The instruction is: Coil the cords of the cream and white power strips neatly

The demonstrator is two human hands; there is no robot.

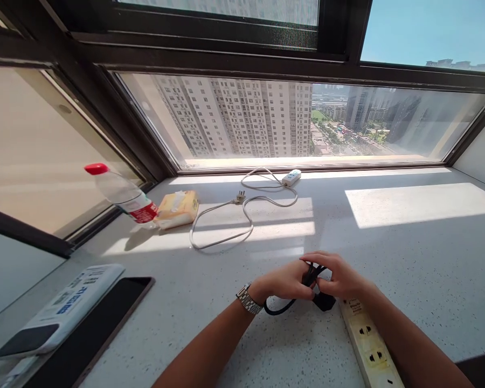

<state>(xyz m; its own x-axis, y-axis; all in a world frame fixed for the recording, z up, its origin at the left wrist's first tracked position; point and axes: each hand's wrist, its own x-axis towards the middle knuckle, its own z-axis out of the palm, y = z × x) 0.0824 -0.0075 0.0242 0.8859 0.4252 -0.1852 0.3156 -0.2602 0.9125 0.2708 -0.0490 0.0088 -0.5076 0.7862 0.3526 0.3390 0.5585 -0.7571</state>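
Lettering [69, 300] in blue marks a long white item [99, 272] at the far left, lying against a dark-screened slab [117, 307] on the speckled white counter [178, 318]. Behind them, a clear bottle [123, 195] with a red cap stands just beside a yellow tissue pack [178, 209]. Next, a pale cord [221, 243] loops across the sunlit surface, its plug [240, 198] inside the curve and a small white socket block [291, 177] near the window frame [267, 166]. Nearer the front, the left hand [285, 280], a metal watch [248, 299] on its wrist, is curled around a bunched black cable [310, 275]; one loop droops below the palm. From the other side, the right hand [337, 275] grips the same bundle between thumb and fingers. Under the hands sits a black connector [324, 302]. Rightmost, a yellowed power strip [366, 337] lies partly hidden by the right forearm [408, 337].
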